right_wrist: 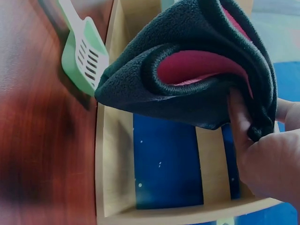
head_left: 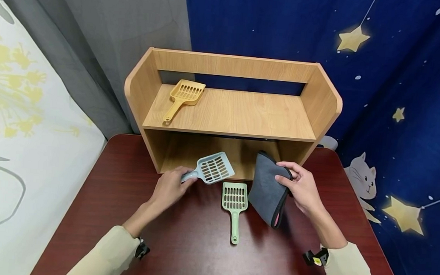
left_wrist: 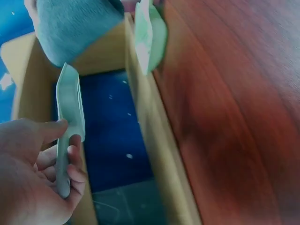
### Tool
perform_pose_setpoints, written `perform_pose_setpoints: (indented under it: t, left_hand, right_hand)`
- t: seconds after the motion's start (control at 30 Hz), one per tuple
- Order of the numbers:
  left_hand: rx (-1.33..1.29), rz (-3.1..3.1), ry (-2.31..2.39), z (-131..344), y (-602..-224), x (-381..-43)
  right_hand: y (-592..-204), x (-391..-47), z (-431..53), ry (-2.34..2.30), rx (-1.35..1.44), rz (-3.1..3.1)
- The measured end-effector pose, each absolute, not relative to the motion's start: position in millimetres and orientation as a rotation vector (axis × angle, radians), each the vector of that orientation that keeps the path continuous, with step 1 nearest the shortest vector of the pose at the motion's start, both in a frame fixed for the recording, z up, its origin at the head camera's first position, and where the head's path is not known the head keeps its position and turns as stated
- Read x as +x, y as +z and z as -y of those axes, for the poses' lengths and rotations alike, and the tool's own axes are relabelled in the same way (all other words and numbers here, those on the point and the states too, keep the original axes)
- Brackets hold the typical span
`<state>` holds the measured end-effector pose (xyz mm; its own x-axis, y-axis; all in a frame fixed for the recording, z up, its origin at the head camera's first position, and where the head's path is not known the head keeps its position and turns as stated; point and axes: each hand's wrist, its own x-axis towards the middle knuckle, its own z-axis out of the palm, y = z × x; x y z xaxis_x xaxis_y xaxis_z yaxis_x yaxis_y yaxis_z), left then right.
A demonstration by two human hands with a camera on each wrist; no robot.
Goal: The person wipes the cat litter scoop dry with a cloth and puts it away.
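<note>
My left hand point(head_left: 170, 188) grips the handle of a pale blue slotted litter scoop point(head_left: 215, 168), held up at the front of the shelf's lower level. In the left wrist view the fingers curl round the scoop's handle point(left_wrist: 63, 164). A folded dark grey cloth point(head_left: 270, 188) with black edging hangs from my right hand point(head_left: 301, 186), pinched between thumb and fingers. Pink inner layers of the cloth point(right_wrist: 201, 68) show in the right wrist view. Between the hands, a green litter scoop point(head_left: 235, 198) lies on the table, handle toward me.
A two-level wooden shelf point(head_left: 229, 134) stands at the back of the dark red table point(head_left: 196, 255). On its upper level, at the left, lies a yellow litter scoop point(head_left: 186, 93). Behind hang grey and blue star-patterned curtains point(head_left: 251, 20).
</note>
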<state>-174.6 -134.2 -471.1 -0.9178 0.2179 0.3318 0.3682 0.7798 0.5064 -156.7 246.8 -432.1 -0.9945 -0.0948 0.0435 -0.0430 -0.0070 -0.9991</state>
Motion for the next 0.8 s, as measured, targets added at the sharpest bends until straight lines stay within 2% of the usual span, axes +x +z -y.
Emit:
perform_pose_setpoints:
  t: [0.37, 0.8]
  left_hand:
    - [-0.127, 2.66, -0.933, 151, -515, -210]
    - [0.108, 2.568, -1.089, 151, -539, -243]
  right_hand:
    - [-445, -153, -258, -2.305, -0.038, -2.017]
    - [-456, -151, -262, -2.358, 0.011, -1.958]
